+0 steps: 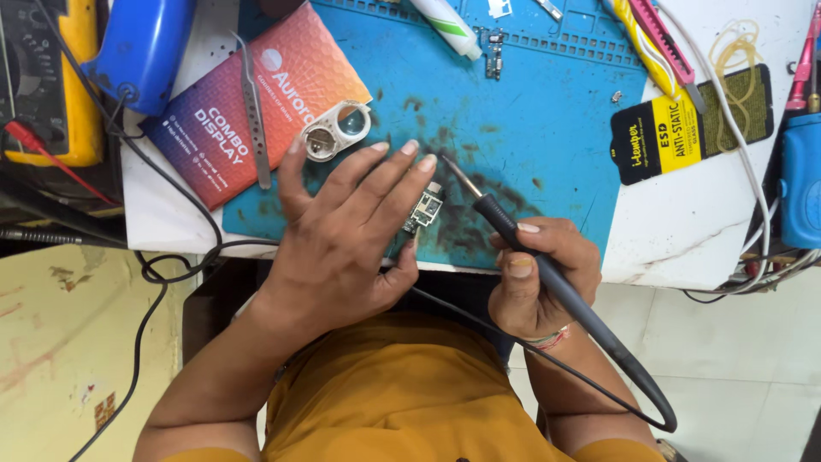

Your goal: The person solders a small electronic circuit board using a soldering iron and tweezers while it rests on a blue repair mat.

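A small circuit board (425, 208), pale with dark parts, sits on a blue mat (564, 111) near the front edge of the tabletop (684, 222). The left hand (342, 239) lies over it, fingers stretched forward and close together, the thumb tucked under so the board is pinched at its edge between thumb and fingertips. The board looks light, thin, stiff and easily damaged; holding it by the bare edges, away from the parts, seems the safe grip. The right hand (539, 274) is closed around a black soldering iron (522, 244), held like a pen, its metal tip just beside the board's upper corner; whether it touches cannot be told. The iron's cord (633, 376) loops down past the person's mustard-coloured shirt. The mat is smeared with dark stains around the board. Farther out lie tweezers (253, 111) on a red-orange box (291, 77), a small white loupe (337, 130), a yellow multimeter (51, 77) and a black-and-yellow packet (667, 133).
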